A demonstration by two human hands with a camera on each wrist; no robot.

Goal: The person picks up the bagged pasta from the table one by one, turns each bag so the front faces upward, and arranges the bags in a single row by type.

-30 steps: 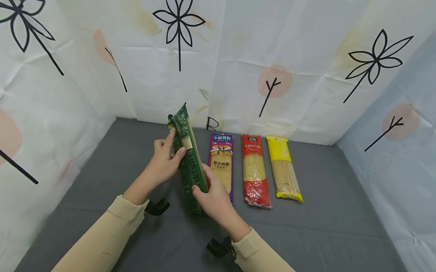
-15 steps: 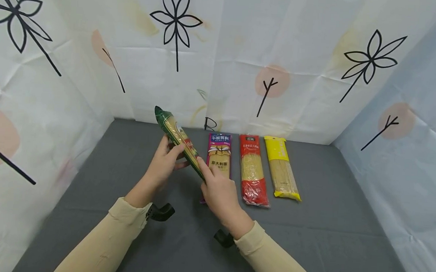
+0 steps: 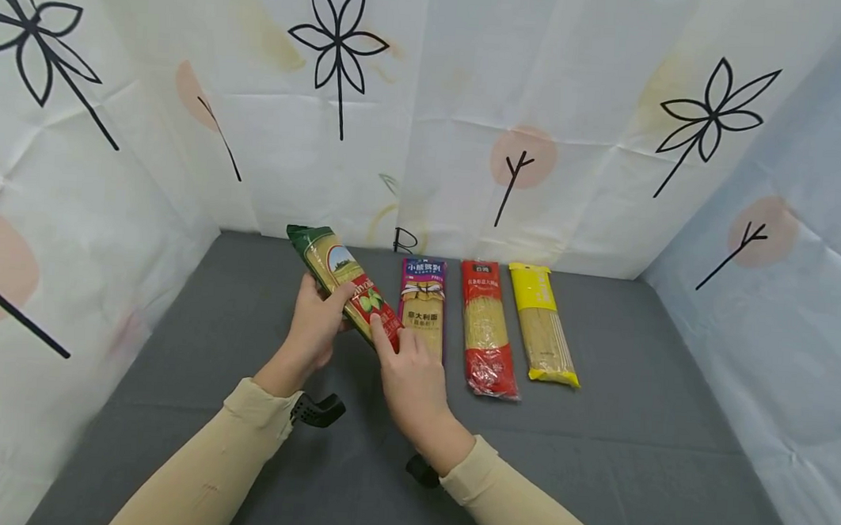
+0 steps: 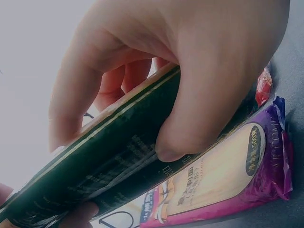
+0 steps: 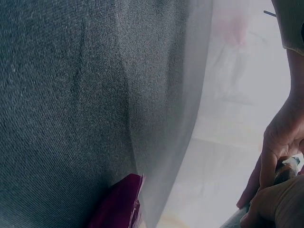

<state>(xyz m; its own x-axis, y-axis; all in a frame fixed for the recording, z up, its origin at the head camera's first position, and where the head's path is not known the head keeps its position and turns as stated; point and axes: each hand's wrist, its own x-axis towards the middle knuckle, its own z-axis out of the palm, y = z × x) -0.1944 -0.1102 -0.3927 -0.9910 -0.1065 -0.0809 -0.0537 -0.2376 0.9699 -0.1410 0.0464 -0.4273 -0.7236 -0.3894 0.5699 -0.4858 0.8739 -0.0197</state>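
A green pack of spaghetti (image 3: 339, 269) is held over the table at a slant, its front with clear window and red label facing up. My left hand (image 3: 313, 320) grips its left edge around the middle, thumb on the front. My right hand (image 3: 414, 381) holds the lower right end, fingers over the red label. In the left wrist view, the dark green side of the pack (image 4: 118, 161) shows, with a thumb pressed against it. Hands crowd the lower right corner of the right wrist view, largely covering the pack there.
On the grey table (image 3: 595, 478) lie three more pasta packs: a purple one (image 3: 423, 314), partly behind my right hand, then a red one (image 3: 488, 329) and a yellow one (image 3: 544, 324) farther right. A patterned white curtain (image 3: 459, 74) encloses the back and sides.
The green pack has turned from its dark printed back to its windowed front. Its top has tilted left and come down. My right hand has shifted its fingers onto the front.
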